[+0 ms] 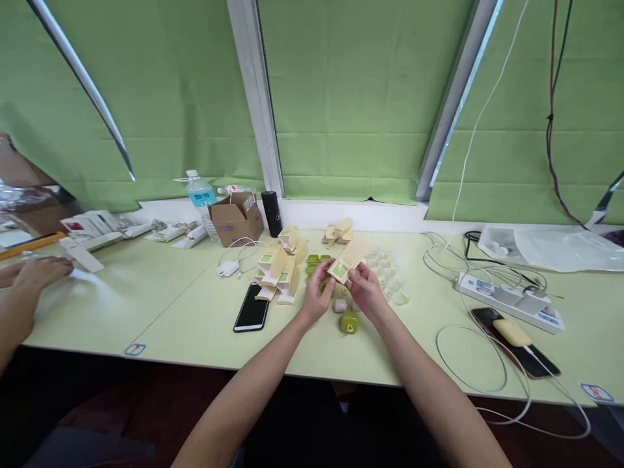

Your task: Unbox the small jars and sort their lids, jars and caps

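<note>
A small cream cardboard box with a square green window is held between both my hands, tilted above the table. My left hand grips its left edge with thumb and fingers. My right hand pinches the lower right side. Below them on the table sit a glossy green case and a small pale pink piece. Several more green cases stand behind my left hand, partly hidden by it. To the right lie clear plastic pieces in a cluster. More open cream boxes are piled at the left.
A black phone lies left of my hands; a brown carton, water bottle and black cylinder stand behind. At right are a power strip, loose white cables and another phone. Another person's hands rest at far left.
</note>
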`<state>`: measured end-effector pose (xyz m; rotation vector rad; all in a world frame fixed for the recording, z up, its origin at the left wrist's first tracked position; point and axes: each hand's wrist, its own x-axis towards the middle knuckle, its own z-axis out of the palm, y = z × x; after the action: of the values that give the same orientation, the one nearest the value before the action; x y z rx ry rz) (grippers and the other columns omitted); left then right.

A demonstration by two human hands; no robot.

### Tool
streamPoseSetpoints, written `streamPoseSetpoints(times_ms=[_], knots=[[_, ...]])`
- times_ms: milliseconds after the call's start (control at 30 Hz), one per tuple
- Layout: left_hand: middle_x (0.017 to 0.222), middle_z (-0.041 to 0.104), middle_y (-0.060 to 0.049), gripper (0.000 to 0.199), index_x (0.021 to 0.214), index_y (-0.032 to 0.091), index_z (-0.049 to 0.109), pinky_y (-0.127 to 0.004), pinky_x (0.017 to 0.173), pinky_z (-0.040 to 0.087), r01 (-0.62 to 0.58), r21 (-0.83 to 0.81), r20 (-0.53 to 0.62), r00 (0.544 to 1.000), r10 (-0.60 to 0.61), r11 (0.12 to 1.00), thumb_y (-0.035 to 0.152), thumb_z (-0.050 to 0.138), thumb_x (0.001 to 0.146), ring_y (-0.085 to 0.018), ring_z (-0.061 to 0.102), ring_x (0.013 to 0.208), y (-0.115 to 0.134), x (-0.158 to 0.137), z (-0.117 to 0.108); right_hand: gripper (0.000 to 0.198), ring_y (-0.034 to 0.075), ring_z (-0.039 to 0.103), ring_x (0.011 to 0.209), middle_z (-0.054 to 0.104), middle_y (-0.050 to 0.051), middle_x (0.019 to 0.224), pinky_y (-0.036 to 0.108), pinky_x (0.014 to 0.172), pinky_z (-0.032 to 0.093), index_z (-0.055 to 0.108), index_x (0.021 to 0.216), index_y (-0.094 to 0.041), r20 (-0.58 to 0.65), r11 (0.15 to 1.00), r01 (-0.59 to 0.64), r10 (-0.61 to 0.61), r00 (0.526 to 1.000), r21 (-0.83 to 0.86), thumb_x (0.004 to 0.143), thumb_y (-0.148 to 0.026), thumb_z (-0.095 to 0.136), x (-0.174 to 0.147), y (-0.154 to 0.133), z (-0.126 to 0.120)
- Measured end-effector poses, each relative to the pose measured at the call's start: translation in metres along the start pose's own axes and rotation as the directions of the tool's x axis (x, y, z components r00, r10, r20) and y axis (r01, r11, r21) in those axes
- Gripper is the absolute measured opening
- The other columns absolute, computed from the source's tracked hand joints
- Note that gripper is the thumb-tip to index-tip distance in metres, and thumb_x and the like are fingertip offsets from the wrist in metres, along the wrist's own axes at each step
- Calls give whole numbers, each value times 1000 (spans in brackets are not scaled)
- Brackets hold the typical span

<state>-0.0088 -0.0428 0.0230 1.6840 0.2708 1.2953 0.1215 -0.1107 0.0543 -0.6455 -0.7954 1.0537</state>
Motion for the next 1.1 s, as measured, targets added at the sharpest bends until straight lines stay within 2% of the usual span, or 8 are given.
streamPoseSetpoints(times_ms=[300, 433, 533, 700, 867, 967, 1100], knots=[[136, 59, -17, 47, 134, 19, 49, -45, 108, 50, 15, -54, 7, 1000, -15, 998, 44, 61, 96, -29, 60, 128, 1, 2, 0, 53, 28, 70, 112, 76, 9, 119, 40, 97, 55, 69, 113, -24, -4, 985, 74, -75, 997, -153, 68, -43, 89, 3, -2, -3], [123, 59, -12, 43, 130, 23, 45, -37, 92, 56, 30, -35, -14, 999, -30, 999, 43, 61, 95, -24, 66, 111, 3, 2, 0, 55, 27, 68, 115, 75, 8, 121, 40, 98, 54, 69, 115, -25, 13, 970, 93, -92, 996, -224, 68, -42, 89, 6, 0, -10], [116, 56, -9, 41, 126, 24, 45, -29, 78, 55, 70, -19, -39, 997, -71, 997, 36, 64, 92, -19, 66, 100, 5, 3, -1, 54, 27, 69, 113, 76, 7, 118, 40, 98, 55, 69, 114, -25, 19, 955, 112, -111, 994, -273, 67, -41, 90, 8, 0, -14], [110, 52, -5, 48, 119, 24, 44, -24, 68, 52, 106, -32, -83, 991, -109, 994, 19, 69, 78, -15, 64, 89, 5, 4, -1, 58, 27, 70, 108, 77, 7, 113, 42, 96, 57, 69, 113, -25, 11, 931, 136, -141, 990, -338, 63, -40, 93, 8, 0, -11], [110, 56, -6, 50, 119, 24, 44, -25, 68, 52, 117, -28, -84, 989, -119, 993, 15, 67, 75, -18, 65, 92, 4, 2, -1, 52, 25, 72, 104, 77, 6, 110, 39, 88, 61, 69, 111, -26, -64, 965, 82, -101, 993, -249, 68, -45, 90, 6, -1, -10], [115, 59, -9, 48, 124, 24, 43, -29, 74, 54, 110, -62, -33, 993, -112, 992, 22, 66, 82, -20, 66, 96, 7, 0, 0, 50, 24, 73, 98, 77, 6, 106, 39, 83, 63, 70, 107, -24, -112, 987, 34, -52, 992, -154, 67, -47, 90, 7, -2, -12], [118, 62, -12, 44, 131, 24, 42, -35, 85, 55, 69, -36, -13, 997, -70, 997, 38, 60, 94, -23, 67, 105, 12, -1, 1, 50, 24, 73, 94, 78, 6, 105, 39, 82, 63, 72, 106, -22, -101, 996, 7, -16, 995, -86, 65, -43, 92, 8, -3, -12]])
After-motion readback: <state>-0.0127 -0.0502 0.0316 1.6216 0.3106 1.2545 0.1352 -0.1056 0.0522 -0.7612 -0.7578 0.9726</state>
